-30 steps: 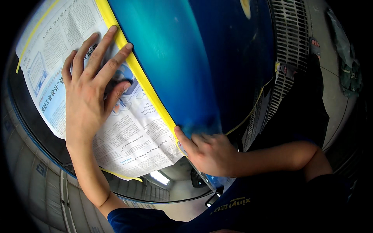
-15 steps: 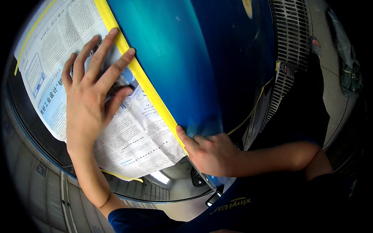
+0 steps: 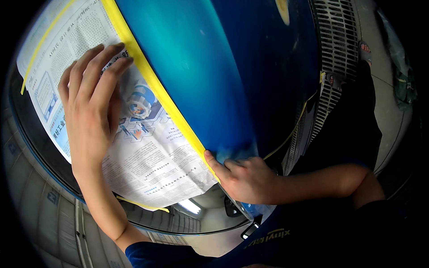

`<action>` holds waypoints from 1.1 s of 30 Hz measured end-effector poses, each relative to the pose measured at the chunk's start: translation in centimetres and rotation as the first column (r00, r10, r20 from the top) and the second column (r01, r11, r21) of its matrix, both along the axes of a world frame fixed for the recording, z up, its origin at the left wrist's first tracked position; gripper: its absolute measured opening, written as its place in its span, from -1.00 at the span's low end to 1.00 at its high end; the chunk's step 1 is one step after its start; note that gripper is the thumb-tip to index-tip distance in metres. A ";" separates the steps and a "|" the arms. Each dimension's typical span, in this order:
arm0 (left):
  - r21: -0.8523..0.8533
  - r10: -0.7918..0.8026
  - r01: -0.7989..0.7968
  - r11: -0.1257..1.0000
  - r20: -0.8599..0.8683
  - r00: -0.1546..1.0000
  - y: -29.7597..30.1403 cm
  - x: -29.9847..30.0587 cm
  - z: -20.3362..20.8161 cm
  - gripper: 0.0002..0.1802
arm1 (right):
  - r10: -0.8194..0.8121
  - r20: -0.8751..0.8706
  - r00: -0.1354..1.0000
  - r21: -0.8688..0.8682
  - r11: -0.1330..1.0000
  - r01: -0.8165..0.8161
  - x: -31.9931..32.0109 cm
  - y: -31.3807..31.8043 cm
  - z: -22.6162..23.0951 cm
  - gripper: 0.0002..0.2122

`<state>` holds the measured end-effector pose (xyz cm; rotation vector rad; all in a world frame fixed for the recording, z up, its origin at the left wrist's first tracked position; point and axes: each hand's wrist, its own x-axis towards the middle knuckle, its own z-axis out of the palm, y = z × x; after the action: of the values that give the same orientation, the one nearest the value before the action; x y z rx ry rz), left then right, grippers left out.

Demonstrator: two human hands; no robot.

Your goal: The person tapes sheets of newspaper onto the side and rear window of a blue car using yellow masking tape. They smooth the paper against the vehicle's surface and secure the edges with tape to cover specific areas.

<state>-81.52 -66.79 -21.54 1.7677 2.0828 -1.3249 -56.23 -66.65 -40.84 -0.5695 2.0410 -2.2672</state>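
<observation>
My left hand hovers at the printed newspaper sheet, its fingers bent and apart, with nothing in it. The fingertips are near yellow masking tape, which runs in a strip along the sheet's right edge. To the right of the tape lies a glossy blue car panel. Lower down, my right hand lays its stretched index fingertip on the tape near its lower end. The other fingers of that hand are curled under, and whatever they may hold is hidden. Whether the left fingertips touch the paper is unclear.
Dark curved car glass shows below the newspaper, reflecting a wall and lights. Another yellow strip crosses the paper's far left. At the right are a slotted grille, a sandaled foot and a dark green plastic sheet.
My left hand has drawn back from the tape, down and left, its fingers bending and coming closer together. The right index finger stays on the tape. The view has shifted slightly.
</observation>
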 end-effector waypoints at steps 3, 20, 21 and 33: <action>-0.035 -0.020 0.021 0.999 0.043 0.999 0.3 -0.4 -0.9 -0.58 | 0.008 -0.009 1.000 -0.008 1.000 -0.008 0.1 0.0 0.0 -0.42; -0.166 0.148 -0.122 0.979 0.156 0.977 -1.9 5.9 -1.8 -0.72 | -0.042 -0.001 0.999 0.077 0.996 0.042 0.1 -0.2 0.4 -0.35; -0.164 0.174 -0.147 0.975 0.167 0.970 -2.4 6.5 -1.8 -0.69 | -0.042 0.001 0.999 0.069 0.997 0.042 0.1 -0.2 0.5 -0.35; -0.210 0.214 -0.167 0.963 0.225 0.951 -6.4 10.0 -1.3 -0.72 | -0.061 0.073 0.995 0.009 0.998 0.061 0.0 -0.3 0.5 -0.41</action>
<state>-71.50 -73.22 -22.86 1.5215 1.8722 -1.1432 -56.18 -66.93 -40.37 -0.4225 2.0585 -2.2771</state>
